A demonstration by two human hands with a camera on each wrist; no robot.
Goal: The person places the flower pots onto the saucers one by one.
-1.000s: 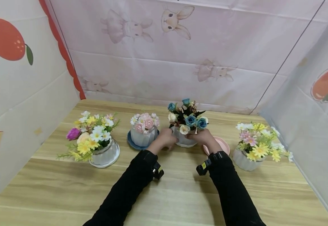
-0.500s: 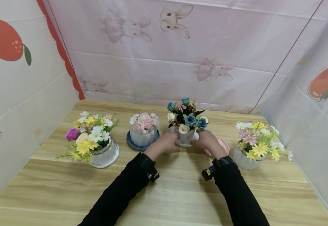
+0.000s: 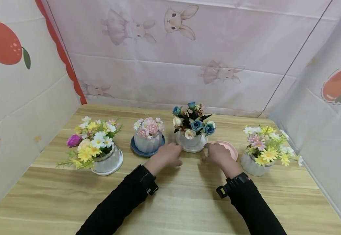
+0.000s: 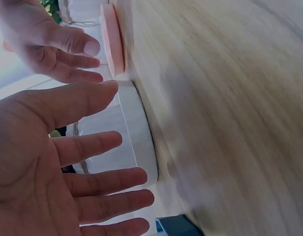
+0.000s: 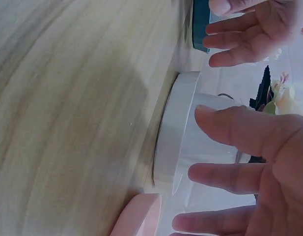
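Note:
A white ribbed flowerpot [image 3: 188, 142] with blue and cream roses stands upright on a white saucer [image 3: 196, 149] at the back middle. My left hand [image 3: 168, 154] is just in front of it on the left, fingers spread and apart from the pot in the left wrist view. On the other side my right hand [image 3: 219, 156] also has its fingers extended and holds nothing, as the right wrist view shows. Behind the right hand lies a pink saucer [image 3: 230, 147] with nothing on it. Beyond the left hand, a pot of pink roses [image 3: 149, 142] sits on a blue saucer [image 3: 141, 151].
At the left, a pot of mixed yellow, white and purple flowers [image 3: 107, 163] leans on a white saucer [image 3: 119, 163]. Another pot of yellow and pink flowers [image 3: 252, 165] stands on the wooden table [image 3: 182, 202] at the right. Printed cloth walls [image 3: 158, 78] enclose the back and sides.
Both hands have let go of the pot with blue roses and drawn back toward the front, a little apart from each other. The pot now stands on its white saucer.

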